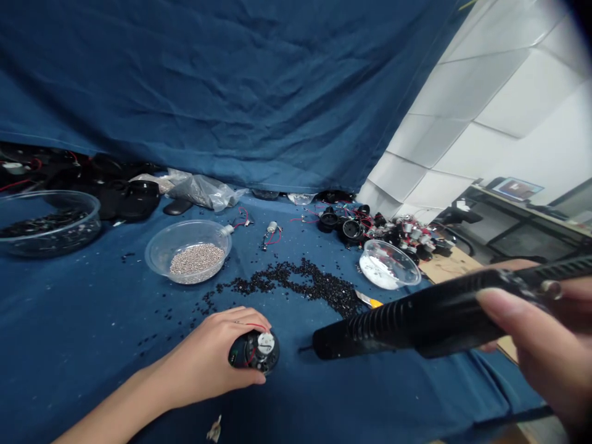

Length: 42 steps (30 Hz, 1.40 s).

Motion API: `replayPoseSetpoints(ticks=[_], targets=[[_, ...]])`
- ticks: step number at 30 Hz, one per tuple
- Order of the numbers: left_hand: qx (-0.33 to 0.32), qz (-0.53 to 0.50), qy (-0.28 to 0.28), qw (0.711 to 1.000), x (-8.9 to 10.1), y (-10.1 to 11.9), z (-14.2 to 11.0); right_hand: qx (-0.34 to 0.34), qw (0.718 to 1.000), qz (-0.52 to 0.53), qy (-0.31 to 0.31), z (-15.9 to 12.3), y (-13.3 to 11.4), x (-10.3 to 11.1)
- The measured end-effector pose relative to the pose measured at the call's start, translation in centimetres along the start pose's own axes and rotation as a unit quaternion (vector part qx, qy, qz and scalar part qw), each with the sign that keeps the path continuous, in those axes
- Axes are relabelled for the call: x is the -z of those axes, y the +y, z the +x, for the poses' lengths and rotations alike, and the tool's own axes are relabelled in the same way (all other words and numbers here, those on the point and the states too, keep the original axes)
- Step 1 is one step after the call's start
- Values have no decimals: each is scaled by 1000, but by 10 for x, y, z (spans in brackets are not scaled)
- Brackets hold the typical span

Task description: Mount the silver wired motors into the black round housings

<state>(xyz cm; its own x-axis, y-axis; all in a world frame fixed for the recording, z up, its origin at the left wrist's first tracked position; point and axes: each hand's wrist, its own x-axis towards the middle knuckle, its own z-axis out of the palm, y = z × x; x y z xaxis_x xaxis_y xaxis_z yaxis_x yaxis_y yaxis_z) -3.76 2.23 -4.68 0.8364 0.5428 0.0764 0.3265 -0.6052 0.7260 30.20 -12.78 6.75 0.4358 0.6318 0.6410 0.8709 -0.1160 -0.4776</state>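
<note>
My left hand (222,348) is closed round a black round housing (272,361) that sits on the blue cloth. A small motor (265,343) with a white end and red wires stands up inside it; my fingers hide its left side. In my right hand (550,345) is a black electric screwdriver (407,320), lying nearly level with its bit (305,349) pointing left. The bit is a short way right of the housing and apart from it. Small black pieces (324,287) lie scattered behind both hands.
A clear bowl (155,253) holds small screws; another clear bowl (411,274) has white stuff in it. At far left stands a larger bowl (87,225) of dark parts. Black housings and motors (354,229) pile up behind right. A yellow-handled knife (374,303) lies by the black pieces.
</note>
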Motion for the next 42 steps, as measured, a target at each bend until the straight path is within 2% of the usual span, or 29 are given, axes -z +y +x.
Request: replayPoseSetpoints(ticks=[3,4,5,7,9,10,12,14,16,18,23,26,30,34,38,42], targets=[[1,1,-4,1000,1,1,0,124,992,-12,-6,-4,-43,-16],[1,1,-5,1000,1,1,0,152,988,-5,-7,-6,-56,-22],[1,1,-4,1000,2,2,0,143,990,13,-6,-8,-67,-29],[0,-2,-2,1000,2,3,1,114,990,78,-10,-12,-81,-43],[-1,-5,-1,1000,3,4,1,50,979,198,-29,-19,-88,-61],[-3,-7,-2,1000,3,5,1,10,961,274,-42,-24,-89,-72],[-6,-11,-6,1000,3,5,1,-73,895,432,-86,-38,-88,-95],[-9,-14,-8,1000,3,4,1,-131,843,511,-105,-52,-86,-118],[-7,-15,-10,1000,3,4,2,-160,814,545,-122,-62,-84,-135],[-3,-13,-11,1000,3,4,2,-167,799,563,-126,-64,-81,-144],[10,-10,-15,1000,4,6,0,-151,768,613,-109,-39,-84,-142],[21,-13,-17,1000,4,7,-1,-155,733,653,-112,-24,-93,-141],[39,-28,-15,999,5,7,0,-138,686,698,-151,-26,-103,-143],[55,-47,-17,997,5,5,1,-134,675,702,-181,-33,-109,-138],[66,-51,-23,996,5,6,2,-147,676,702,-170,-30,-116,-130],[71,-48,-33,996,6,7,4,-140,680,698,-174,-31,-121,-131]])
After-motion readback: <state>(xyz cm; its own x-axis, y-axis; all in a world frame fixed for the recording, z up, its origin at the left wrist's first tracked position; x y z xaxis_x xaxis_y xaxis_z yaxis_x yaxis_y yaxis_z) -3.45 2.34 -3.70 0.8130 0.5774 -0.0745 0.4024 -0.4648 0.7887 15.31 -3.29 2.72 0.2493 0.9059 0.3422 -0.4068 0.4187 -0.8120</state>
